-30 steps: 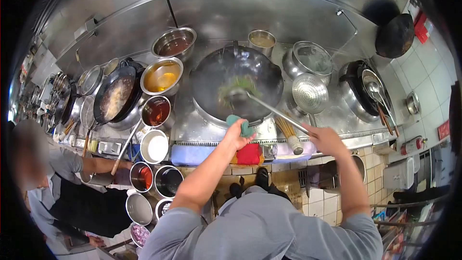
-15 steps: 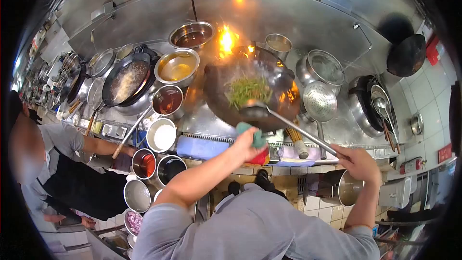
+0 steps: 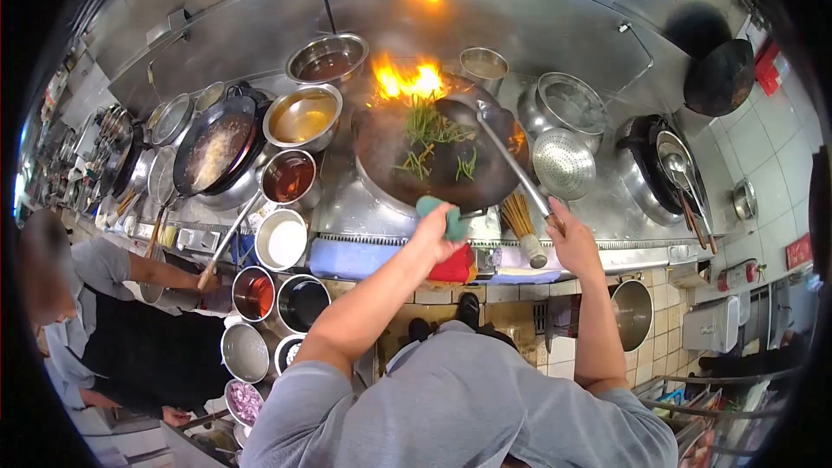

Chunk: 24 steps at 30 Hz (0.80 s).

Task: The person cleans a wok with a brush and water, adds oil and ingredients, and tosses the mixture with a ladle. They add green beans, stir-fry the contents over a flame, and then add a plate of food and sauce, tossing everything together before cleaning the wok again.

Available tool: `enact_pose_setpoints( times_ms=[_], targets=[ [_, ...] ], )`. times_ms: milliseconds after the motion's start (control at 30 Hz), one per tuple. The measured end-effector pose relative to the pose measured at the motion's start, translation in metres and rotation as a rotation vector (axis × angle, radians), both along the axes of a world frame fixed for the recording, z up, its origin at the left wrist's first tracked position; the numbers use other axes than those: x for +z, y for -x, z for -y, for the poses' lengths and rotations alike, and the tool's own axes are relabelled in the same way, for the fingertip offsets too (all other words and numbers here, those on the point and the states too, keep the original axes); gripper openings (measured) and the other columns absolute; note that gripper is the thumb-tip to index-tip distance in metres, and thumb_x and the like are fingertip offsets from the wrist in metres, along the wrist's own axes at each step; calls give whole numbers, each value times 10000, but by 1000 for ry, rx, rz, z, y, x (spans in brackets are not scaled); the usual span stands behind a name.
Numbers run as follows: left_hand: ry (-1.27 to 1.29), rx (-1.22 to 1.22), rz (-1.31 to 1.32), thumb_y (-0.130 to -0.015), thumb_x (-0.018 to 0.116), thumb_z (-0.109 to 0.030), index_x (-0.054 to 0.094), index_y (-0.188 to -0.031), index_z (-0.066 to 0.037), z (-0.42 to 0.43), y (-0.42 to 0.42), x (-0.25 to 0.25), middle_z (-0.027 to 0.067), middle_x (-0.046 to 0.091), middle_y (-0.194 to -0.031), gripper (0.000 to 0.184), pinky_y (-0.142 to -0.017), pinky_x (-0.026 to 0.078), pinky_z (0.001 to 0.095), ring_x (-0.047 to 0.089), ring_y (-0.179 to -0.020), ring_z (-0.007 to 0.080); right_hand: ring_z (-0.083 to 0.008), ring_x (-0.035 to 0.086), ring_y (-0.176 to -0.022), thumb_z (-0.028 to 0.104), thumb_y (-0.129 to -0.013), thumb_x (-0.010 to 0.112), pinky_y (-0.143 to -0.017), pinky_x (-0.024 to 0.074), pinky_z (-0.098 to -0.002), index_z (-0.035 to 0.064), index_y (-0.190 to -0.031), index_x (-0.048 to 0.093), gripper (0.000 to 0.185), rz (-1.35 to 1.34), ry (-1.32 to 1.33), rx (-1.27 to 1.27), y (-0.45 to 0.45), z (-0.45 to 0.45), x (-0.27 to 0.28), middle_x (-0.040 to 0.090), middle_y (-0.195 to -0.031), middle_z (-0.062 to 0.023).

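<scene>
My left hand (image 3: 440, 232) is closed round a green cloth (image 3: 439, 216) at the near rim of a large dark wok (image 3: 381, 147). In my right hand (image 3: 572, 238) is the handle of a long metal ladle (image 3: 518, 169), whose bowl lies over the right half of the wok. Green vegetable strips (image 3: 426, 126) are spread in the wok, mostly toward its far side, with some loose pieces nearer me. Flames (image 3: 406, 80) rise at the wok's far left rim.
Metal bowls and pots of liquid (image 3: 302, 118) stand left of the wok. A perforated skimmer (image 3: 564, 163) and a bamboo brush (image 3: 521, 227) are on the right. A co-worker (image 3: 130, 321) stands at left, near another wok (image 3: 218, 143) of bubbling liquid.
Flames have appeared behind the wok. The vegetables have shifted toward its far side and spread out. The ladle's bowl has moved up and right, away from me.
</scene>
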<state>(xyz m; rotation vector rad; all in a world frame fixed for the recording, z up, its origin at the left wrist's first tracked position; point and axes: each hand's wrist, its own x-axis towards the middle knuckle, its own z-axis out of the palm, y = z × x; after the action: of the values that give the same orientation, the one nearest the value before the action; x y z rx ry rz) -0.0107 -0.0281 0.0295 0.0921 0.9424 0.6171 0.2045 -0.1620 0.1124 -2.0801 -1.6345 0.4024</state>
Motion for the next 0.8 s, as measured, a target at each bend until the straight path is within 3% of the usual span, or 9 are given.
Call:
enact_pose_setpoints(
  times_ms=[133,167,233,300,333,400,433,533,800],
  targets=[
    [-318,-30,-305,-795,599,-167,481,-1038,-69,30,-13,-11,86,558,-954,288,-651,508,375,574,-818,199,-370,628,-801,164,-883,528,-736,481,-405,105,-1371,367,517,-40,-136,-135,12,5,-47,631,-884,-232],
    [-655,52,-442,-786,600,-118,456,-1119,-65,31,-26,-87,75,541,-1024,367,-729,494,366,554,-913,202,-339,617,-724,167,-887,524,-671,487,-398,109,-1393,320,549,-57,-99,-178,29,3,-54,622,-841,-210],
    [-628,99,-412,-791,580,-68,443,-1136,-79,48,-37,-110,70,527,-1033,371,-768,479,375,542,-950,213,-309,607,-646,169,-890,520,-606,493,-391,114,-1414,274,582,-74,-54,-235,56,2,-48,614,-798,-188],
    [-567,93,-329,-798,572,-66,440,-1135,-83,57,-42,-97,70,523,-1039,362,-765,480,394,538,-965,214,-146,534,-567,140,-923,475,-486,460,-288,73,-1340,339,444,-1043,200,-286,68,-2,-11,550,-790,-84],
    [-469,91,-241,-802,571,-74,453,-1103,-85,54,-42,-82,64,528,-1010,323,-759,479,416,543,-945,217,-146,534,-567,140,-923,475,-486,460,-288,73,-1340,339,444,-1044,194,-296,61,-5,-1,550,-790,-84],
    [-256,56,-125,-816,569,-104,495,-977,-96,46,-36,-61,46,538,-899,177,-731,474,466,554,-870,217,-54,452,-504,125,-919,486,-401,365,-196,98,-1171,423,261,-1875,215,-274,47,3,10,470,-739,-15],
    [-195,68,-85,-820,568,-110,503,-941,-100,42,-30,-43,45,536,-869,138,-711,480,445,554,-828,213,-33,471,-529,127,-916,501,-425,391,-185,87,-1029,430,139,-2040,219,-232,44,8,15,487,-778,-23],
    [-82,106,47,-829,571,-136,516,-903,-103,46,-9,3,48,542,-835,98,-650,489,368,548,-738,195,-24,481,-547,134,-920,503,-443,402,-181,73,-992,433,118,-2262,314,-271,43,17,24,482,-793,-17],
    [-75,-34,4,-820,653,-219,522,-959,-122,36,14,-35,34,541,-882,213,-691,483,356,538,-778,184,-81,454,-573,153,-916,514,-474,376,-219,140,-977,435,101,-1889,311,-245,85,35,13,497,-790,-10]
  ],
)
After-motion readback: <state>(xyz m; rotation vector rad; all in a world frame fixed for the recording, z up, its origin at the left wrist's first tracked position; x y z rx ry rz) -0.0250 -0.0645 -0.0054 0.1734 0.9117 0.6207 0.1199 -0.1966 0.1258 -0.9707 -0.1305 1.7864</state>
